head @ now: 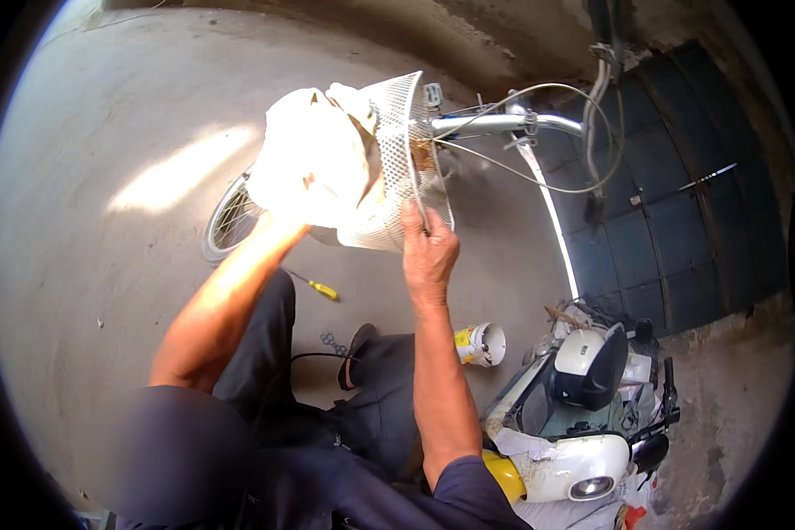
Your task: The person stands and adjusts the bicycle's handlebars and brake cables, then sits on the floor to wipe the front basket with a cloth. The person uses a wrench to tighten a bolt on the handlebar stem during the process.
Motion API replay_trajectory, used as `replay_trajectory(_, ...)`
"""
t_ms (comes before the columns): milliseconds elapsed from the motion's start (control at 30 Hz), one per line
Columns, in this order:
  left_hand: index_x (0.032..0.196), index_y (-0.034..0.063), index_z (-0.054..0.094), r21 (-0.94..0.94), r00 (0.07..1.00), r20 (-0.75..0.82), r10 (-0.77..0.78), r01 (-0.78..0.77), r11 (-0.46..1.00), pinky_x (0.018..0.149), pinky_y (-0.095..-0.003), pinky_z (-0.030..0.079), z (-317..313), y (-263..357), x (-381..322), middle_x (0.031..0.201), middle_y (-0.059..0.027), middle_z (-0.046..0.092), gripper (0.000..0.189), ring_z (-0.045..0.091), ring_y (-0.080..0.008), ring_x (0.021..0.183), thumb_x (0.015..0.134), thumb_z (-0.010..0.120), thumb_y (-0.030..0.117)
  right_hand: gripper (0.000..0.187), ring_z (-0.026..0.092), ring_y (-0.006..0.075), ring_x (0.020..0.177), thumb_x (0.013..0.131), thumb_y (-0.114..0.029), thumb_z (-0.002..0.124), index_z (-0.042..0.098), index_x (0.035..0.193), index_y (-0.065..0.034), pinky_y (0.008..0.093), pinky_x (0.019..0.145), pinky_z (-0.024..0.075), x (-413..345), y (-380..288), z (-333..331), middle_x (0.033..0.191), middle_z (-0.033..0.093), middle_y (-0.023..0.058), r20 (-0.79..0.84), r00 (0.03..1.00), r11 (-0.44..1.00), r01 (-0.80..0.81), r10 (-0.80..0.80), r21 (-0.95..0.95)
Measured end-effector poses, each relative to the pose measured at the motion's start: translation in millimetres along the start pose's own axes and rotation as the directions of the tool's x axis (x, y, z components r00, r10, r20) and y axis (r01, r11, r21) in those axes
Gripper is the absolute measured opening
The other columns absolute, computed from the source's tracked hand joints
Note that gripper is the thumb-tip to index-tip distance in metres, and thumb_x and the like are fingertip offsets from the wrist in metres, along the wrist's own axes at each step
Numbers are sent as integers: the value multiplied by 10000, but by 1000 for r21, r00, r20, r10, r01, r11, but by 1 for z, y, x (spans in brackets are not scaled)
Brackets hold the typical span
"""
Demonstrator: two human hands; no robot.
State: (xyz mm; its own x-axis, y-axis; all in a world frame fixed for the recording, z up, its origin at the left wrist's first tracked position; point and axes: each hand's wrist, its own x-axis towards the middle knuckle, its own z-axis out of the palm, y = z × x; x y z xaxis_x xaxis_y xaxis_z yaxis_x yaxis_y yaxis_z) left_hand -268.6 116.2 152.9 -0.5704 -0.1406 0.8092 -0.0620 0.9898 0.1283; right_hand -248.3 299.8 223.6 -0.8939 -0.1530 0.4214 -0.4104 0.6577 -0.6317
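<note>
A white metal mesh basket (pixel 397 152) is mounted at the front of a bicycle, ahead of its silver handlebar (pixel 483 123). My right hand (pixel 430 248) grips the basket's near rim, thumb on top. Pale cloth or a bag (pixel 318 156) fills the basket and bulges over its far left side, bleached by strong sunlight. My left hand (pixel 290 222) reaches to the near side of this pale bundle; glare washes out its fingers, so their grip cannot be made out. Below the basket, part of the spoked front wheel (pixel 228 222) shows.
On the concrete floor lie a yellow-handled screwdriver (pixel 323 289) and a grey multi-hole spanner (pixel 333 343). A white bucket (pixel 495 343) rests on its side right of my legs. Further right stands a white scooter (pixel 570 464). Loose cables (pixel 596 132) hang before a dark metal door (pixel 662 232).
</note>
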Motion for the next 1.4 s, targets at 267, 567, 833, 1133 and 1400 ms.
replay_trajectory(267,1113,49,552,-467,983,-137,-120,43,883,894,-389,463,49,-79,66,1069,-109,601,302,587,-233,985,847,534,190,431,554,240,570,870,-447,613,678,882,-22,345,576,446,-1,-10,6,611,586,120,-33,995,993,96,-94,63)
replay_trajectory(567,841,57,581,36,985,77,-157,154,987,829,-408,444,-29,-17,-45,795,-119,577,463,573,-285,790,612,619,458,455,541,242,548,866,-484,602,684,876,-36,355,574,438,-3,3,2,591,575,124,-68,994,996,84,-82,24)
replay_trajectory(833,1239,61,516,-172,898,323,-299,366,915,997,-399,361,22,57,-141,1236,-154,525,389,495,-295,1140,928,456,287,463,574,266,568,866,-496,595,696,912,-47,364,585,448,-1,-1,7,596,589,121,-87,989,993,122,-122,-7)
replay_trajectory(1133,1088,70,555,-401,233,900,-368,111,-909,627,-333,518,50,134,-103,1019,-64,606,192,606,-192,832,923,550,168,474,642,319,651,849,-513,598,702,867,-51,381,592,476,-2,1,5,692,653,141,-51,995,997,83,-84,-3)
replay_trajectory(1400,1111,18,536,-106,104,993,-59,538,-836,671,-364,578,-13,100,-78,929,-117,651,228,655,-214,762,967,387,115,454,649,326,695,847,-473,621,681,942,-33,386,640,487,-1,12,-2,739,664,158,17,992,991,121,-123,63)
